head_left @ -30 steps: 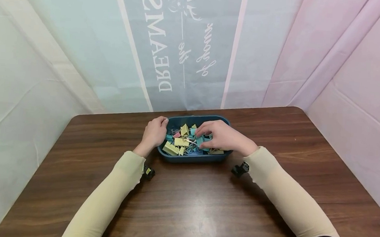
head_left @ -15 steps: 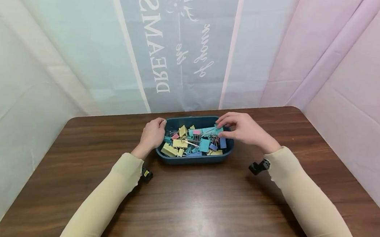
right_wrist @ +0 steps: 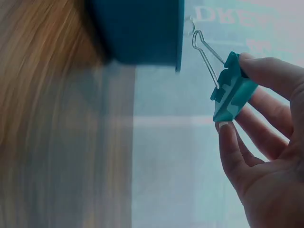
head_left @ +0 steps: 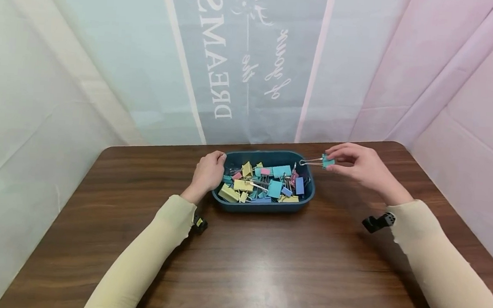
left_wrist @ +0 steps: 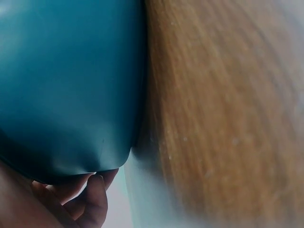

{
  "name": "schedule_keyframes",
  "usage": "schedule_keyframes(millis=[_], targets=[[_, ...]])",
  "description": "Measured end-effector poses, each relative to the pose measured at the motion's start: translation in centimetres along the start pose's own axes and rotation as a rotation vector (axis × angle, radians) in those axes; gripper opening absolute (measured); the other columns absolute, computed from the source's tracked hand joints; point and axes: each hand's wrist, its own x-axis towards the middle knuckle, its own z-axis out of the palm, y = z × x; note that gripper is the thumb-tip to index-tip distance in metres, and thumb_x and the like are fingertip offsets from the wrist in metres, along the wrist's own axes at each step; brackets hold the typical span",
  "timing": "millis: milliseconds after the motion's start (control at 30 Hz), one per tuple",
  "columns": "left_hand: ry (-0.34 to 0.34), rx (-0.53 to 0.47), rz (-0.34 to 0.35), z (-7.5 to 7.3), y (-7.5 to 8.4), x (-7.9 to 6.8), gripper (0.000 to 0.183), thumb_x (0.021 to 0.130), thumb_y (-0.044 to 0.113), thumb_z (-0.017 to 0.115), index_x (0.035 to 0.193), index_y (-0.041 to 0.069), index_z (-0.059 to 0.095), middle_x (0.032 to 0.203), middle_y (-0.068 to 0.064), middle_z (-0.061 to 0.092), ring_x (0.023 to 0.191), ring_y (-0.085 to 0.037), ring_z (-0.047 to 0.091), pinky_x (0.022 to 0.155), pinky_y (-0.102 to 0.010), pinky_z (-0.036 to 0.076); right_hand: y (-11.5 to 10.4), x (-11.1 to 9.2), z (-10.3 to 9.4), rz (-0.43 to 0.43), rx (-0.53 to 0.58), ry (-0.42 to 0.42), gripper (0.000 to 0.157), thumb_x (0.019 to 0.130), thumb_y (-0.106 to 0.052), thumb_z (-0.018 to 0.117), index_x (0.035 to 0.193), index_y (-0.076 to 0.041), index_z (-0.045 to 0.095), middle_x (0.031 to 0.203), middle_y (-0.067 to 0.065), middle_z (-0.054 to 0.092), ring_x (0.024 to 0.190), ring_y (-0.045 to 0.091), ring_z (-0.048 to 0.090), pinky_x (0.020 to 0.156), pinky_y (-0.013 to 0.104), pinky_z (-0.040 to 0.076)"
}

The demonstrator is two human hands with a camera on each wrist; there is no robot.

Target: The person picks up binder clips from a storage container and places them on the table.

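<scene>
A dark blue bin (head_left: 264, 209) stands near the table's far edge, holding a heap of binder clips in yellow, turquoise, pink and blue. My left hand (head_left: 208, 171) grips the bin's left rim; in the left wrist view its fingers (left_wrist: 97, 199) curl at the rim beside the bin's teal-looking wall (left_wrist: 76, 85). Just beyond the bin's right end, my right hand (head_left: 366, 173) pinches a turquoise binder clip (head_left: 328, 162) by its body. The wire handles point left over the rim. In the right wrist view, thumb and fingertips hold the clip (right_wrist: 233, 92) by opposite ends.
The brown wooden table (head_left: 248, 267) spreads in front of the bin. A printed cloth backdrop (head_left: 260, 70) hangs right behind the far edge, with pale cloth walls (head_left: 34, 89) at both sides. A small black camera (head_left: 379, 222) sits at my right wrist.
My right hand has lifted the turquoise binder clip out of the heap and carried it right, past the bin's right rim. The left hand has stayed on the left rim.
</scene>
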Motion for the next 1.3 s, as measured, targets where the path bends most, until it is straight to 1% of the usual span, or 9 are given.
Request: schedule_keyframes(millis=[200,433,533,633,733,900,1067,1200,1300], targets=[[-0.008,-0.009,0.006,0.4,0.3,0.1,0.039,0.109,0.028,0.040,0.133,0.004,0.059,0.116,-0.012,0.064,0.096,-0.027,0.058,0.088,-0.045,0.050,1.9,-1.4,-0.7,0.060,-0.005,0.011,0.021,0.087,-0.021,0.080,0.105,-0.013,0.076,0.121,0.003,0.067,0.097,0.006,0.061,0.079,0.010,0.045],[-0.013,-0.015,0.016,0.5,0.7,0.5,0.039,0.109,0.029,0.040,0.134,0.005,0.058,0.118,-0.012,0.064,0.097,-0.027,0.059,0.089,-0.045,0.050,3.1,-2.3,-0.9,0.094,-0.023,-0.008,0.025,0.087,-0.023,0.080,0.108,-0.011,0.076,0.123,0.005,0.065,0.097,0.006,0.061,0.077,0.009,0.044],[-0.014,-0.024,0.018,0.5,0.8,0.7,0.039,0.109,0.029,0.040,0.135,0.005,0.058,0.121,-0.013,0.063,0.101,-0.027,0.059,0.092,-0.046,0.049,3.5,-2.2,-1.0,0.094,-0.025,0.007,0.024,0.087,-0.023,0.080,0.107,-0.011,0.076,0.122,0.006,0.066,0.096,0.008,0.061,0.077,0.008,0.044],[-0.009,-0.025,0.020,0.4,0.9,0.7,0.039,0.109,0.029,0.040,0.135,0.005,0.058,0.124,-0.014,0.062,0.103,-0.027,0.059,0.094,-0.047,0.048,3.7,-2.0,-1.0,0.098,-0.045,0.009,0.024,0.087,-0.025,0.080,0.106,-0.011,0.077,0.121,0.005,0.066,0.097,0.016,0.062,0.076,0.007,0.044],[-0.002,-0.016,0.018,0.3,0.7,0.7,0.039,0.109,0.028,0.040,0.135,0.005,0.058,0.124,-0.014,0.062,0.103,-0.027,0.059,0.094,-0.047,0.048,4.0,-1.6,-0.8,0.103,-0.076,-0.011,0.025,0.087,-0.028,0.080,0.105,-0.011,0.077,0.122,0.005,0.066,0.099,0.021,0.062,0.077,0.007,0.043],[0.013,-0.011,0.004,0.2,0.5,0.4,0.039,0.109,0.029,0.041,0.135,0.006,0.058,0.120,-0.013,0.063,0.099,-0.028,0.059,0.090,-0.046,0.049,4.3,-1.5,-0.2,0.106,-0.116,-0.049,0.024,0.087,-0.027,0.079,0.105,-0.011,0.077,0.122,0.006,0.066,0.102,0.022,0.062,0.078,0.009,0.042],[0.014,-0.006,-0.001,0.1,0.3,0.2,0.039,0.109,0.029,0.040,0.135,0.006,0.058,0.120,-0.013,0.063,0.099,-0.028,0.059,0.090,-0.046,0.050,4.6,-1.9,0.4,0.087,-0.157,-0.092,0.024,0.088,-0.026,0.079,0.105,-0.009,0.076,0.122,0.010,0.066,0.102,0.025,0.063,0.080,0.018,0.045],[0.012,-0.008,-0.010,0.1,0.2,0.1,0.039,0.109,0.029,0.040,0.135,0.006,0.058,0.122,-0.013,0.063,0.100,-0.028,0.059,0.091,-0.046,0.049,4.8,-2.1,0.8,0.065,-0.185,-0.133,0.023,0.088,-0.024,0.079,0.104,-0.008,0.076,0.123,0.012,0.065,0.104,0.029,0.062,0.085,0.036,0.049],[0.009,-0.010,-0.010,0.1,0.1,0.0,0.039,0.109,0.029,0.040,0.135,0.006,0.058,0.119,-0.012,0.063,0.098,-0.028,0.058,0.089,-0.046,0.050,4.9,-2.2,1.0,0.066,-0.195,-0.165,0.019,0.087,-0.020,0.079,0.102,-0.008,0.076,0.123,0.014,0.064,0.108,0.032,0.061,0.088,0.050,0.048]])
